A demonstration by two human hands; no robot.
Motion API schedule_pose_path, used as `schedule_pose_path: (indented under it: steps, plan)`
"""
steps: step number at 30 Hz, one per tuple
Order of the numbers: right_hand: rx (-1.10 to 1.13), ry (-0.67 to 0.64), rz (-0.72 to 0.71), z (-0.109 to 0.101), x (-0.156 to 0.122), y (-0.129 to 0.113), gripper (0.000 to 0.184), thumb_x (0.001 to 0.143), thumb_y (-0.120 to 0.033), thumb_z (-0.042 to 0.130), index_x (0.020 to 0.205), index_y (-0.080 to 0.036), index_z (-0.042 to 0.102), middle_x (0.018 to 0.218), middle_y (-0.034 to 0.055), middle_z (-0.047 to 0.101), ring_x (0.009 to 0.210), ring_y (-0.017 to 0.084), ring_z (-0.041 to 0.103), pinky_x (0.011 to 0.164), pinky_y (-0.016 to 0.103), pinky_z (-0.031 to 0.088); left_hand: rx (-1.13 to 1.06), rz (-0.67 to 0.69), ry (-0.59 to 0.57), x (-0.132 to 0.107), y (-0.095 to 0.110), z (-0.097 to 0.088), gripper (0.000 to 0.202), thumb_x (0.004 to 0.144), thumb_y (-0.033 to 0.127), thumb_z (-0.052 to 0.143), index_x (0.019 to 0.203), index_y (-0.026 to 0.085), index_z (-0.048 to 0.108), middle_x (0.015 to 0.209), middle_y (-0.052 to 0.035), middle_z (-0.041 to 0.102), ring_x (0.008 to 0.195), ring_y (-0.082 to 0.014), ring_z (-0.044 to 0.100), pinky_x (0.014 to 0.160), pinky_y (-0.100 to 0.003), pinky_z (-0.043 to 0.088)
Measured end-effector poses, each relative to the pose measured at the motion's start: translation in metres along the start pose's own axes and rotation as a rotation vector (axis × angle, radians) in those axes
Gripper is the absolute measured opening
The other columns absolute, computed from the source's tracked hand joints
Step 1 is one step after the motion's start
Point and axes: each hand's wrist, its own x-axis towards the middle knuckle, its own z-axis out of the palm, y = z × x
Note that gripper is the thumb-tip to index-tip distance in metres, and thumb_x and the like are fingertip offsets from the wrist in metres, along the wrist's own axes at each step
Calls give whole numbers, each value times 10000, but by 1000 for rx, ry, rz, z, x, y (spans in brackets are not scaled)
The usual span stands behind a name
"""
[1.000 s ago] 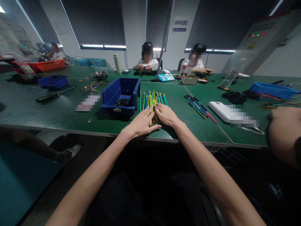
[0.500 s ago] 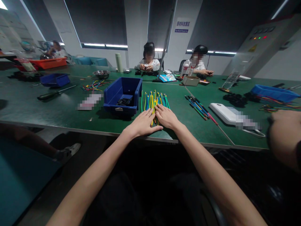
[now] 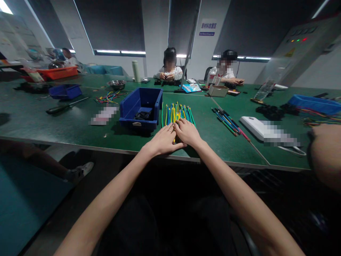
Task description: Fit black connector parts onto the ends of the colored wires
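Several yellow, green and blue wires (image 3: pixel 188 113) lie side by side on the green table, pointing away from me. My left hand (image 3: pixel 163 139) rests flat over their near ends, with a ring on one finger and the thumb stretched to the right. Beside it, my right hand (image 3: pixel 188 132) also lies flat on the wires, its fingertips touching or overlapping the left fingers. Both hands are open, and the wire parts beneath them are hidden. Left of the wires stands a blue bin (image 3: pixel 141 106) with dark parts inside.
To the right lie a bundle of wires with black ends (image 3: pixel 226 121) and a white power bank (image 3: pixel 253 128). A screwdriver (image 3: pixel 58 108), a metal bowl (image 3: pixel 116 84) and loose thin wires (image 3: pixel 109 97) are on the left. Another person's arm (image 3: pixel 326 153) reaches in at right. Two people sit opposite.
My hands have drawn slightly closer, the right fingers now nearer or over the left ones. The whole view has shifted a little; the wires stay in their row.
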Motion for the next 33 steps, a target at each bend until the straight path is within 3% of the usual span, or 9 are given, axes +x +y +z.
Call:
schedule_pose_path:
  steps: [8, 12, 17, 20, 22, 25, 29, 33]
  plan:
    - [6, 4, 11, 0, -1, 0, 462, 986, -399, 247, 1200, -157, 578, 1324, 142, 531, 1251, 229, 459, 1053, 380, 314, -2, -6, -21, -1, 1, -2, 927, 849, 726, 263, 1452, 21, 282, 1529, -195, 259, 1445, -261, 199, 1186, -379, 129]
    - [113, -50, 38, -7, 6, 7, 462, 987, -422, 244, 1117, -183, 617, 1234, 111, 610, 1176, 212, 533, 978, 329, 386, -5, -4, -12, -2, 0, -2, 915, 842, 739, 262, 1445, 53, 315, 1533, -185, 264, 1442, -267, 205, 1180, -393, 155]
    - [171, -49, 146, -19, 15, 24, 495, 978, -475, 243, 1049, -218, 660, 1151, 94, 672, 1061, 246, 615, 872, 335, 452, -6, -30, 47, -4, 1, -4, 825, 846, 723, 304, 1359, 96, 462, 1485, -174, 379, 1410, -274, 292, 1161, -397, 227]
    - [129, 12, 49, -17, 24, 36, 421, 969, -428, 316, 1125, -220, 646, 1204, 81, 653, 1122, 247, 591, 929, 346, 439, -24, -21, 93, -6, 3, -6, 776, 849, 695, 362, 1332, 102, 494, 1436, -174, 445, 1369, -268, 365, 1138, -387, 282]
    - [121, 29, -59, -11, 32, 46, 425, 973, -402, 313, 1178, -200, 626, 1264, 83, 619, 1180, 224, 558, 986, 338, 417, -37, -11, 130, -7, 3, -7, 719, 849, 670, 406, 1302, 125, 522, 1398, -158, 488, 1323, -262, 425, 1110, -380, 328]
    - [78, 22, -150, 4, 43, 59, 469, 972, -394, 318, 1299, -154, 554, 1440, 98, 456, 1365, 209, 365, 1121, 355, 287, -59, -5, 174, -8, 4, -8, 612, 855, 622, 457, 1234, 155, 569, 1321, -130, 552, 1247, -246, 496, 1063, -366, 386]
    - [43, -132, -133, 18, 49, 72, 572, 967, -456, 304, 1435, -142, 396, 1529, 96, 294, 1422, 223, 242, 1151, 406, 231, -87, -3, 202, -8, 5, -8, 557, 847, 596, 498, 1197, 172, 585, 1274, -116, 577, 1202, -240, 523, 1030, -367, 419]
    - [2, -170, -110, 20, 49, 73, 592, 972, -462, 275, 1465, -142, 338, 1545, 96, 253, 1428, 230, 222, 1147, 424, 232, -96, 5, 213, -8, 4, -7, 542, 840, 588, 518, 1171, 166, 595, 1252, -119, 587, 1202, -246, 517, 1035, -376, 416]
